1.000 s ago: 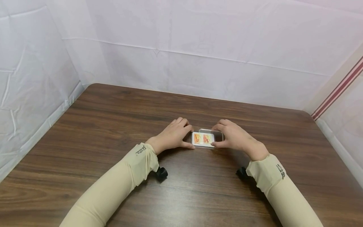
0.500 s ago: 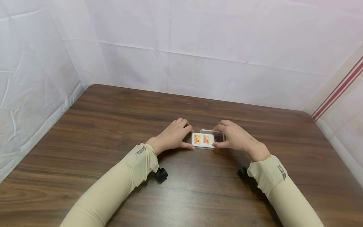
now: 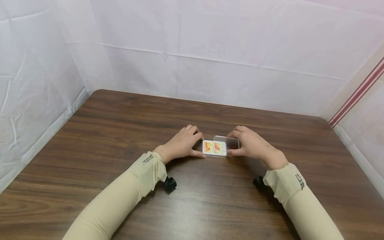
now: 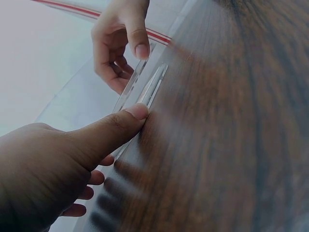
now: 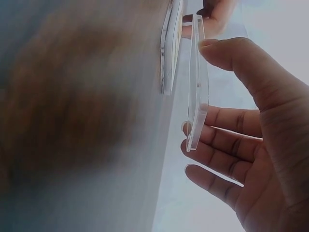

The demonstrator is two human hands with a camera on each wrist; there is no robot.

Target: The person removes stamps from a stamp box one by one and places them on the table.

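Note:
A small flat case base [image 3: 214, 148] with orange-printed cards in it lies on the brown wooden table [image 3: 120, 133]. My left hand [image 3: 196, 145] grips its left end, thumb at the near edge and curled fingers at the far edge; the thumb [image 4: 120, 125] shows pressed against the base [image 4: 154, 84]. My right hand [image 3: 237, 145] pinches the clear lid [image 3: 231, 143] between thumb and fingers. The lid is raised off the base and overlaps its right end. The right wrist view shows the lid [image 5: 195, 82] apart from the base [image 5: 169, 48], held edge-on by my right hand [image 5: 251, 145].
White sheeting walls close in the table at the back and both sides, with a red-striped strip [image 3: 357, 96] at the right. Small black wrist camera mounts [image 3: 170, 182] [image 3: 258, 181] sit under both sleeves. Bare wood surrounds the case.
My right hand has shifted the clear lid slightly right and away from the base. The left hand and the base have stayed put.

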